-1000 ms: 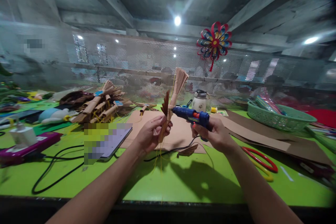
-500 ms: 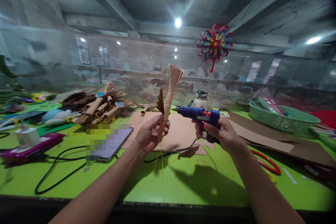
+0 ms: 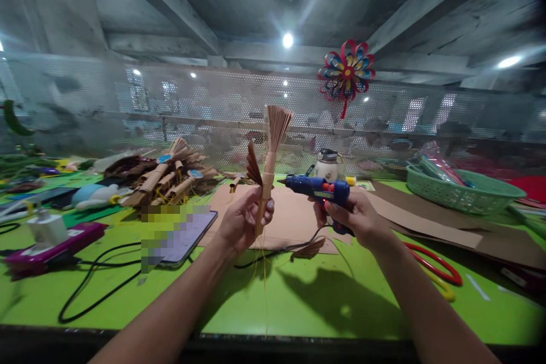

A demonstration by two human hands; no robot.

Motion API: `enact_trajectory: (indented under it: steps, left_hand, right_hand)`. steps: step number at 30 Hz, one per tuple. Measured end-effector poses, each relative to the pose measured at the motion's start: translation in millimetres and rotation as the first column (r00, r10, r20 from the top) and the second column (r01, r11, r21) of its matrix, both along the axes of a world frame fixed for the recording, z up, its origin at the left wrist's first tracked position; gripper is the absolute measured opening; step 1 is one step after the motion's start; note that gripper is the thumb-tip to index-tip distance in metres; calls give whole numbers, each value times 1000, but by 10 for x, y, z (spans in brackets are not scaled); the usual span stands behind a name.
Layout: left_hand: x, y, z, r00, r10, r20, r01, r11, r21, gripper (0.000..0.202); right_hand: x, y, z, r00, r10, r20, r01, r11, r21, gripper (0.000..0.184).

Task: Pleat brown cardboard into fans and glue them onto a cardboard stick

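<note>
My left hand [image 3: 245, 220] is closed round the stem of a brown paper fan stick [image 3: 270, 162], held upright above the table, with a small dark pleated piece [image 3: 253, 164] on its left side and yellow strings hanging below. My right hand [image 3: 356, 217] grips a blue glue gun [image 3: 318, 187], its nozzle pointing left and stopping a little short of the stick. A loose pleated paper piece [image 3: 307, 248] lies on the green table [image 3: 298, 296] between my hands, on the edge of a brown cardboard sheet [image 3: 294, 213].
A pile of finished paper sticks [image 3: 170, 173] lies at the back left, near a phone [image 3: 187, 236] and black cables [image 3: 94, 278]. A green basket [image 3: 463, 190], cardboard sheets and red and yellow rings [image 3: 435, 267] are on the right. A white jar [image 3: 326, 164] stands behind. A paper pinwheel [image 3: 346, 71] hangs on the mesh.
The glue gun has drawn back to the right, away from the stick. My left hand has turned the stick more upright.
</note>
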State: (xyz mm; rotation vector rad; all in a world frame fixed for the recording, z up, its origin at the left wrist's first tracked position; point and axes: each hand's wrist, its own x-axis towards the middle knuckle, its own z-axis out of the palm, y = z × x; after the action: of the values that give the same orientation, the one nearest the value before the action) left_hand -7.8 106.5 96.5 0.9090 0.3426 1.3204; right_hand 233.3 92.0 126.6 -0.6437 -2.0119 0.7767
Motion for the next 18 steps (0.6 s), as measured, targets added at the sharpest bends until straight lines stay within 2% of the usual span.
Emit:
enact_trajectory:
  steps: [7,12,15,18]
  left_hand:
    - [28,-22,17,1000,25,-19,-25,1000,15,15]
    - [19,-13,4,1000,5,-26,-5,1000,16,17]
    - [18,-7,-1,999,16,-40,-15,1000,8,17]
    - [9,0,9,998,55,-34,-55,998,8,16]
  right_hand:
    - [8,9,-18,1000,-6,-19,6,1000,0,33]
    - [-25,98,-55,989,-142,-41,140,989,-52,34]
    - [-67,258,-165,971,-238,1,238,971,-5,34]
    - [-119,495,-368,930,-353,100,342,933,108,35]
